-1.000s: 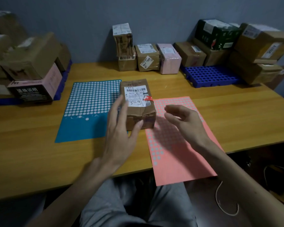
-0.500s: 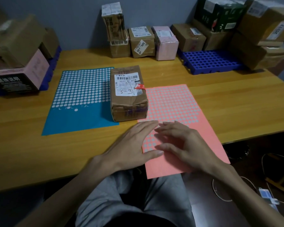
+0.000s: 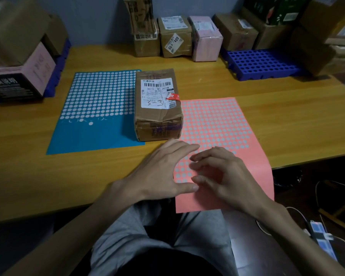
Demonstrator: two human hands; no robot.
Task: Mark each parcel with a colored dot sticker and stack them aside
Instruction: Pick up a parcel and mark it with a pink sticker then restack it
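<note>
A brown cardboard parcel (image 3: 157, 104) with a white shipping label marked "3-3" lies on the wooden table, between a blue dot-sticker sheet (image 3: 100, 108) and a pink dot-sticker sheet (image 3: 217, 126). My left hand (image 3: 161, 172) rests flat on the near-left corner of the pink sheet, fingers straight and spread. My right hand (image 3: 223, 176) hovers over the same sheet beside it, its fingertips bent down onto the dots. Whether a sticker is between its fingers is hidden. Neither hand touches the parcel.
Several parcels (image 3: 175, 34) stand along the back wall. A blue perforated pallet (image 3: 263, 64) at the back right carries more boxes. Stacked boxes (image 3: 18, 56) fill the left side on another blue pallet. The pink sheet overhangs the table's front edge. Cables lie on the floor at right.
Both hands left the parcel and dropped to the near part of the pink sheet. The left hand now presses it flat; the right hand's fingers have curled onto the dots.
</note>
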